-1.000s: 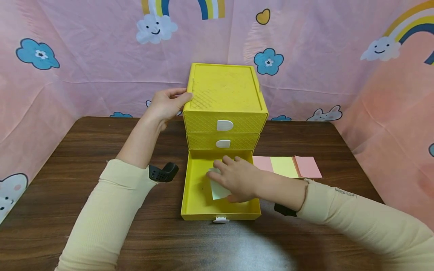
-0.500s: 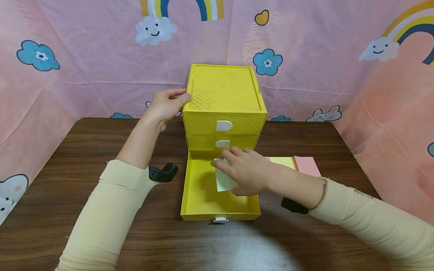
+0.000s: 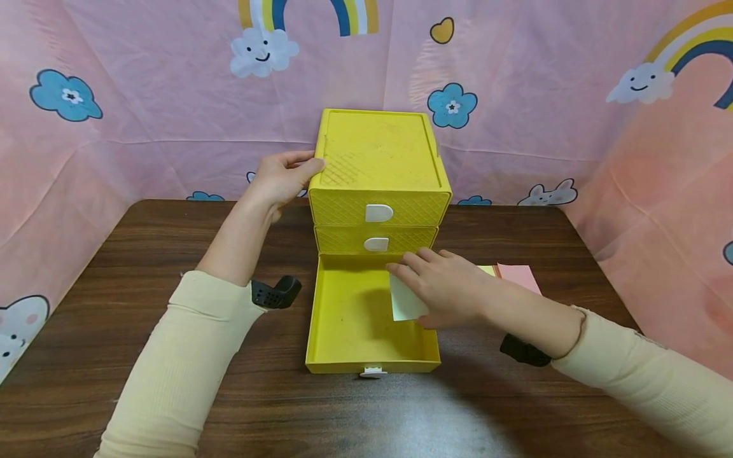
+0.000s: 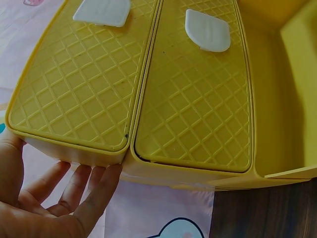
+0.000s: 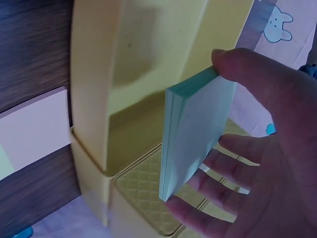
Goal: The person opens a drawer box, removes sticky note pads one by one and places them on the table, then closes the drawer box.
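Observation:
A yellow drawer cabinet (image 3: 378, 152) with white handles stands on the table, its bottom drawer (image 3: 343, 318) pulled out. My left hand (image 3: 280, 178) rests on the cabinet's upper left edge, thumb on top. In the left wrist view its fairly straight fingers (image 4: 101, 196) touch the side of the top section. Above the drawer's right side, my right hand (image 3: 449, 286) holds a pale green sticky note pad (image 3: 404, 302). The right wrist view shows the pad (image 5: 198, 134) gripped by its edges, between the thumb and the fingertips.
Right of the cabinet lie a yellow pad (image 3: 487, 270) and a pink pad (image 3: 518, 278), side by side and partly behind my right arm. The dark wooden table (image 3: 258, 394) backs onto a patterned pink cloth (image 3: 172, 102).
My right hand has moved right with the green pad, from over the drawer's middle to its right side, and now covers more of the pads there. The left hand stays put.

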The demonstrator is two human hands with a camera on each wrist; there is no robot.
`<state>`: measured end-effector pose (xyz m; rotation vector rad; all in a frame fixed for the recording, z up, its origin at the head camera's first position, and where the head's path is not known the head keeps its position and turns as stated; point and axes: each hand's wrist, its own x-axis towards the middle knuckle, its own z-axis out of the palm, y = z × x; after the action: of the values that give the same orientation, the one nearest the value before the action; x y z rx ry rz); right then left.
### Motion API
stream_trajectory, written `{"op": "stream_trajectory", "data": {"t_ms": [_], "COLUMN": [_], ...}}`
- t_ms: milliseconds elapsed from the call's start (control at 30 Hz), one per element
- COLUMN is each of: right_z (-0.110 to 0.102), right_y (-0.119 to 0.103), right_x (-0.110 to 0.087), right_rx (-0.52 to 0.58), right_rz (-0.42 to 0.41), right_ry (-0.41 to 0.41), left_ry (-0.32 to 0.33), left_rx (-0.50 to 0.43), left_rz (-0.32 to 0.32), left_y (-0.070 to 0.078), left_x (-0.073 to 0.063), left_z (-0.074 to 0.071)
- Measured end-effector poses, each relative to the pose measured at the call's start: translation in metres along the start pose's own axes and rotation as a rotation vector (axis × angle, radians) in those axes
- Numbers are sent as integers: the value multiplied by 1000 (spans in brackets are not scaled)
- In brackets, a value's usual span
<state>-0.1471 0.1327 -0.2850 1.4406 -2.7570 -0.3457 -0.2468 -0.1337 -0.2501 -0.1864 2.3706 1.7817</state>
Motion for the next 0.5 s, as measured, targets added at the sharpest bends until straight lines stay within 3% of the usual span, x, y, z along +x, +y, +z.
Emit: {"op": "stream_trajectory", "data": {"t_ms": [500], "right_z": [18], "right_y": [24], "right_x": [-27], "right_rx": [61], "right_rz": [61], "right_ry": [75], "left_ry": [12], "left_rx": [28], "left_rz": [-14], "left_y": [0], "left_x": [-1], "left_z": [0]}}
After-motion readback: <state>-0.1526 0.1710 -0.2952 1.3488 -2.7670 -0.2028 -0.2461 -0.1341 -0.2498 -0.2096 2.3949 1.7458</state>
